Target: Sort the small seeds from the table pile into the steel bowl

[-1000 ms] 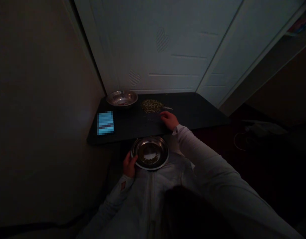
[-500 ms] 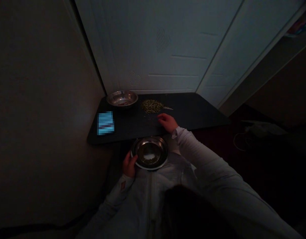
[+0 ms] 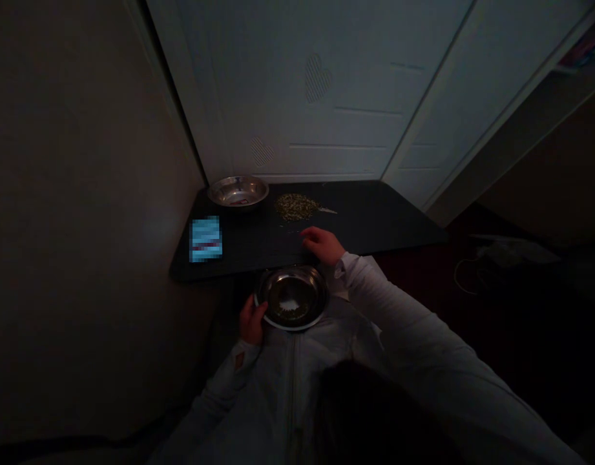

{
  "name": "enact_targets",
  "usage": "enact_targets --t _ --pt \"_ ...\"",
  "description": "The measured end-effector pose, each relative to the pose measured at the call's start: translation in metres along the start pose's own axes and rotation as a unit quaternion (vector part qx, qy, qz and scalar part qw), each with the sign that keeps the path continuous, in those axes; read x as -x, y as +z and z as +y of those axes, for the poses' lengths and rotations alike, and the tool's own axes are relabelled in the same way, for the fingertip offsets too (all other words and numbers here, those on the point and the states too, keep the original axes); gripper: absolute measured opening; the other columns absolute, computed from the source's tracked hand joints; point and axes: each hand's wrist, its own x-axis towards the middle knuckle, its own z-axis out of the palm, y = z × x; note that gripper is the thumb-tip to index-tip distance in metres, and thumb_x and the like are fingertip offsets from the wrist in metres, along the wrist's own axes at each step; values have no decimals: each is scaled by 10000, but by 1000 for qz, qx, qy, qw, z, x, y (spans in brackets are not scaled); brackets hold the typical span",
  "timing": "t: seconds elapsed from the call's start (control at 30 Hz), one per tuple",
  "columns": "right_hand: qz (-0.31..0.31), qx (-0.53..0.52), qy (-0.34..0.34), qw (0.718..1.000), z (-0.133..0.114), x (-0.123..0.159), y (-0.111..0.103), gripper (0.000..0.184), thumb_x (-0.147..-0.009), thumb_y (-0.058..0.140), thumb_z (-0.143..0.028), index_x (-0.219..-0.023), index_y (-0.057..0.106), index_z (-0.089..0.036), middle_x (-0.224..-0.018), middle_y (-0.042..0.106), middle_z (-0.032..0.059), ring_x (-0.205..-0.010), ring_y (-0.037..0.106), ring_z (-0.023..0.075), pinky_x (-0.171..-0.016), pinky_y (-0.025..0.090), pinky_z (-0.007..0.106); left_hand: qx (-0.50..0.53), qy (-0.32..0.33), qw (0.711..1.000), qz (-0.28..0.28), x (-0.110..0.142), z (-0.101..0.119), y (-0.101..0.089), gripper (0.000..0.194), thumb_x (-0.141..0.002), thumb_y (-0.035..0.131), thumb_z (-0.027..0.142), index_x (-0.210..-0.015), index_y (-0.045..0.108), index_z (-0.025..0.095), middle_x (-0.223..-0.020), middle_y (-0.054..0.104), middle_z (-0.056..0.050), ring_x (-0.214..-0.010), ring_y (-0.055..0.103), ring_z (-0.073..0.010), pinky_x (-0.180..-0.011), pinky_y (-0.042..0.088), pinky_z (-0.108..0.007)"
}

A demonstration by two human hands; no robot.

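Note:
My left hand (image 3: 252,320) grips the left rim of a shiny metal bowl (image 3: 321,310), thumb over the edge. The bowl rests at my lap, just under the table's front edge, with a scatter of small greenish grains (image 3: 291,314) inside. My right hand (image 3: 322,244) is over the front part of the dark table (image 3: 384,219), its fingers bent together near a few small bits. Whatever they may pinch is too small and dark to make out. Beyond that hand lies a heap of greenish grains or beans (image 3: 297,206), with a thin pale pointed piece (image 3: 327,210) at its right side.
A second metal bowl (image 3: 239,201) stands at the table's back left. In front of it lies a phone-sized object with a blurred blue face (image 3: 205,239). A white panel with heart patterns (image 3: 355,129) rises behind the table. A pale cable (image 3: 459,278) lies at right.
My right hand has shifted slightly left and toward me across the table, away from the heap. My left hand and the bowl it holds have stayed in place.

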Motion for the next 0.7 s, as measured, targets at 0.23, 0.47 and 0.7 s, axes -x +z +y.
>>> enact_targets --t 0.23,0.47,0.7 --pt "-25 -22 -4 999 5 6 2 219 -698 499 -174 -896 593 -171 -698 577 -25 -645 506 92 -653 401 233 -15 12 1000 -8 -2 -1 -1 399 -519 628 316 -880 626 145 -855 676 -56 -882 584 -246 -808 419 -355" --pt "-54 -30 -6 998 5 11 1 213 -692 508 -176 -886 595 -169 -697 580 -25 -658 513 92 -666 400 235 -21 16 1000 -9 -4 -3 -2 400 -533 625 323 -890 619 145 -876 670 -57 -914 573 -242 -816 410 -337" --pt "-99 -53 2 994 5 13 2 190 -672 522 -176 -845 600 -170 -686 579 -36 -646 512 84 -659 402 227 -12 9 1000 -9 -2 0 0 436 -522 629 342 -911 627 145 -875 670 -58 -911 572 -243 -806 411 -334"
